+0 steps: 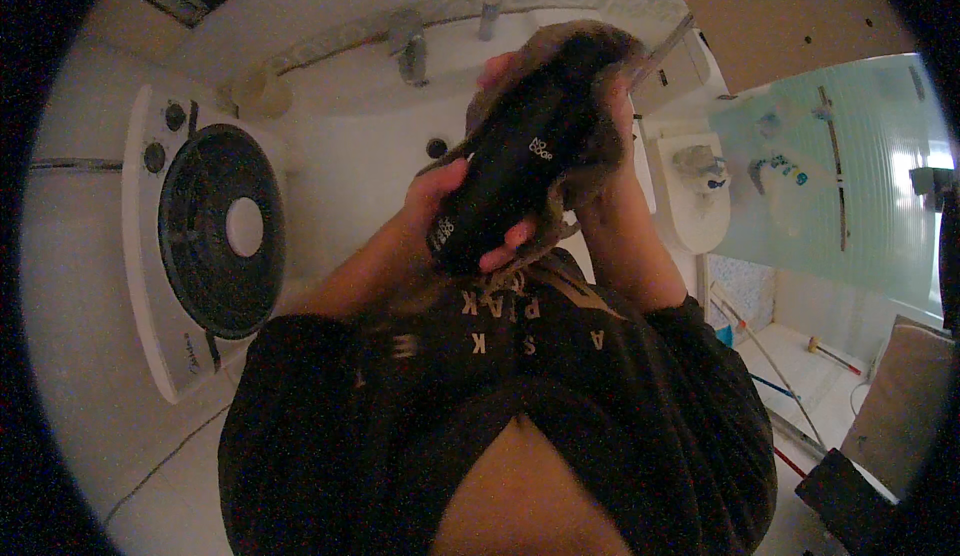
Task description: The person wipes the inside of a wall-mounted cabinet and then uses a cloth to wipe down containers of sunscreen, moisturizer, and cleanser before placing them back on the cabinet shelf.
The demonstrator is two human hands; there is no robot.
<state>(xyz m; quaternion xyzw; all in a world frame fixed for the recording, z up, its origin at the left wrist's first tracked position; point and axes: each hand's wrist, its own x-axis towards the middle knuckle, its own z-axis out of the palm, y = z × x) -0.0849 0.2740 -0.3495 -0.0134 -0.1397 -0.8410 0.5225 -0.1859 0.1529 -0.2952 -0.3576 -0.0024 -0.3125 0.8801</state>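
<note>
Both my hands hold a black cylindrical bottle [520,146] with pale lettering, tilted so that its far end points up and to the right. My left hand [437,188] grips its near end, thumb on top, with fingertips showing at the other side. A brown-grey cloth [580,184] is wrapped around the bottle's sides and far end. My right hand [617,121] presses the cloth against the far right side, its fingers partly hidden by cloth and bottle. The near end of the bottle is close to my dark printed top [560,346].
Beneath my hands lies a white bathtub [340,156] with a dark drain. At left stands a white appliance [150,286] with a round dark front and two knobs. A toilet [695,226], greenish ribbed panel [800,196] and long-handled tools [770,356] are at right.
</note>
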